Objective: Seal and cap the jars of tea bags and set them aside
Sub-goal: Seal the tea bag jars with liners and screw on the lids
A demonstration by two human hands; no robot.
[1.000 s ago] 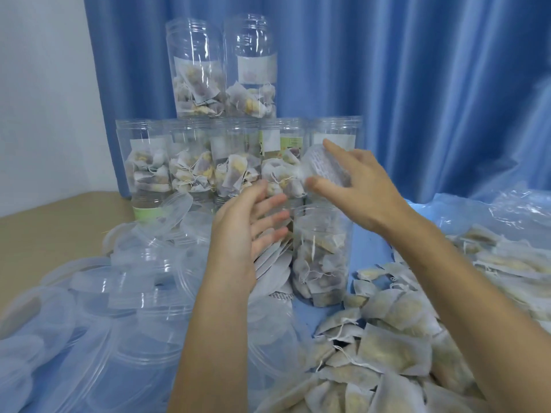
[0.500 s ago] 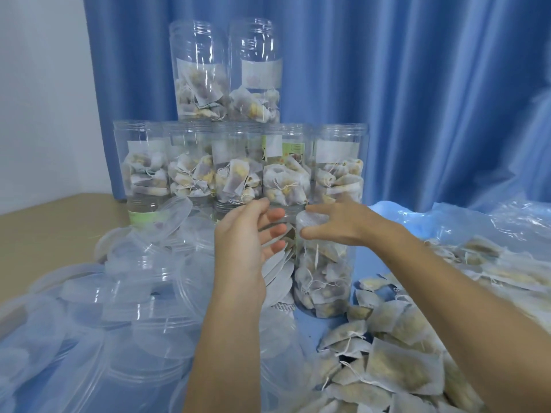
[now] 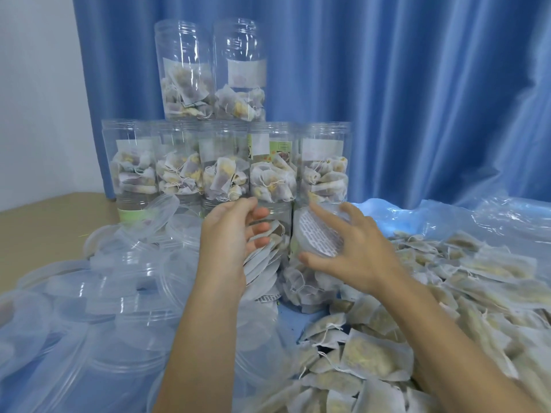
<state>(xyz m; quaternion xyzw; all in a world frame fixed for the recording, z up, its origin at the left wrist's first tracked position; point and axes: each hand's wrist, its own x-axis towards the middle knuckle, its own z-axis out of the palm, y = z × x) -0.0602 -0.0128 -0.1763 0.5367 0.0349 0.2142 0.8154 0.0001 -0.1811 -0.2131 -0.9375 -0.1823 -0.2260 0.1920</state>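
Right hand (image 3: 354, 251): gripping a round white seal disc with printed lines of small text (image 3: 317, 235), thumb under its lower edge and fingers spread over its top, the disc tilting toward the camera just above the mouth of the clear plastic jar of tea bags (image 3: 307, 284) that is standing on the blue surface below the hand.

Left hand (image 3: 231, 234): fingers loosely curling beside a fanned stack of white seal discs (image 3: 262, 269); whether it is actually gripping the stack cannot be told, as the palm is hiding the contact.

Between the two hands: the open jar and the fanned discs are sitting just beside each other.

Behind the hands: a stack of clear plastic jars filled with tea bags (image 3: 226, 165), five in a row with two more (image 3: 211, 70) standing on top, all backing onto a pleated blue curtain (image 3: 417, 84).

To the left: a heap of clear round plastic lids (image 3: 98, 299) is spreading over the front of the table.

To the right: a pile of loose white paper tea bags with strings (image 3: 387, 353) is lying on a crinkled clear plastic sheet (image 3: 492, 216).

Far left: a beige tabletop (image 3: 44, 225) is showing beneath a white wall (image 3: 35, 99).
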